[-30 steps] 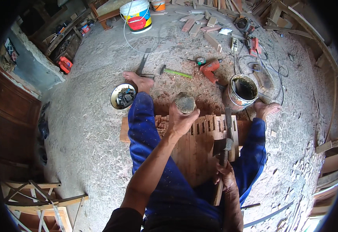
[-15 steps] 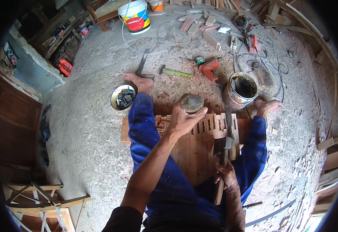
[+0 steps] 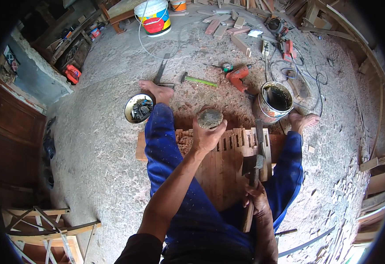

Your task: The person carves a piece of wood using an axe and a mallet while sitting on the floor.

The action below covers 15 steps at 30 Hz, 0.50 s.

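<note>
My left hand (image 3: 207,137) is closed around a round, greyish-brown block (image 3: 210,118), raised over the far edge of the wooden slats (image 3: 214,176). The slats lie side by side between my legs, with rectangular slots cut near their far ends. Down at the right, my right hand (image 3: 256,199) is wrapped round the wooden handle of a tool with a dark metal head (image 3: 259,161). That head sits over the right-hand slats. A long dark metal piece (image 3: 260,132) reaches beyond it over the slotted ends; whether the two are joined, I cannot tell.
A tub of small metal parts (image 3: 140,109) stands by my left foot, and a stained bucket (image 3: 273,102) by my right. Beyond lie a green-handled hammer (image 3: 200,81), a square (image 3: 161,70) and a red drill (image 3: 238,78). Wood offcuts (image 3: 221,31) and cables (image 3: 304,75) spread farther off.
My left hand has shifted a little to the left with the round block. My right hand keeps its grip on the tool in nearly the same place.
</note>
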Available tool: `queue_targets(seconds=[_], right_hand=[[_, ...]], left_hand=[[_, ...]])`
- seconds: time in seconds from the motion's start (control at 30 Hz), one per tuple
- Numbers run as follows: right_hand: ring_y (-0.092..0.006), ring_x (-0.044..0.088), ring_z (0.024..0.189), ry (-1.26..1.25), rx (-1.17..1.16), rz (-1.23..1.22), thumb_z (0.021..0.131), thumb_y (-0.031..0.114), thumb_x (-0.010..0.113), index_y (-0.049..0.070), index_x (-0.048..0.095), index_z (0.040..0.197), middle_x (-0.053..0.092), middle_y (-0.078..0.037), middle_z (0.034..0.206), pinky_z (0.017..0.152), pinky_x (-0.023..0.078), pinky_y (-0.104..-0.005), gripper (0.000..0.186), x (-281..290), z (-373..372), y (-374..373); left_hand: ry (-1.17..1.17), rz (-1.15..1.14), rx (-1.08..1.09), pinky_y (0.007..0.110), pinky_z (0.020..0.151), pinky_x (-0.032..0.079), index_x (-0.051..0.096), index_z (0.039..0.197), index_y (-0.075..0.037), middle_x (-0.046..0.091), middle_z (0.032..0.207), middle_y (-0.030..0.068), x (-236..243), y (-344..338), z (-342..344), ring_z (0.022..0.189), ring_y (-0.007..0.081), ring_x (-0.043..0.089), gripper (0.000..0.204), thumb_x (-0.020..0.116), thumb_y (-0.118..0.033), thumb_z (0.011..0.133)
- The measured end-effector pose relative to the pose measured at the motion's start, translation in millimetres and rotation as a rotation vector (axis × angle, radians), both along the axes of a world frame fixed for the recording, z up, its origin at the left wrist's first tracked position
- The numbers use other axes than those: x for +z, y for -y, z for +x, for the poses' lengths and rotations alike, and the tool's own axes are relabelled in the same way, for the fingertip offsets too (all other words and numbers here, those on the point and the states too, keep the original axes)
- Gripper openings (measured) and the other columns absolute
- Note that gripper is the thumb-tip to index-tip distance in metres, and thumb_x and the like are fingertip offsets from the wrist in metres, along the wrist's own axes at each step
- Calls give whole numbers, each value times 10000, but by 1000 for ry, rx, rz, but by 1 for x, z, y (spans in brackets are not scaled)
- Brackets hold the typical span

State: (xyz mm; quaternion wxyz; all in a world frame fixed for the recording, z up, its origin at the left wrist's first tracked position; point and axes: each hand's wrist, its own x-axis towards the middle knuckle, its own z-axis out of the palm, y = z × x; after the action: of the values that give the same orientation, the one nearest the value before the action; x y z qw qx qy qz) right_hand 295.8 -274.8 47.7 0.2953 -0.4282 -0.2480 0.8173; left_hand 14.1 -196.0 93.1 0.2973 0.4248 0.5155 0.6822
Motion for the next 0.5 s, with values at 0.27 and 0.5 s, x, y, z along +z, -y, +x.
queue_targets(seconds=[0.27,0.5], right_hand=[[-151,542,424,16,8,-9,885,46,676,63,459,1362,531,-35,707,373,500,-291,524,3,0,-1],[-155,538,421,17,10,-13,876,43,675,67,460,1362,531,-38,713,372,496,-292,532,2,0,0]], left_hand=[[-18,-2,16,281,678,480,551,937,-43,608,812,-2,5,3,2,733,98,583,261,766,-33,789],[-33,7,19,291,671,495,587,897,-37,642,784,10,2,4,2,714,113,611,204,766,-48,798]])
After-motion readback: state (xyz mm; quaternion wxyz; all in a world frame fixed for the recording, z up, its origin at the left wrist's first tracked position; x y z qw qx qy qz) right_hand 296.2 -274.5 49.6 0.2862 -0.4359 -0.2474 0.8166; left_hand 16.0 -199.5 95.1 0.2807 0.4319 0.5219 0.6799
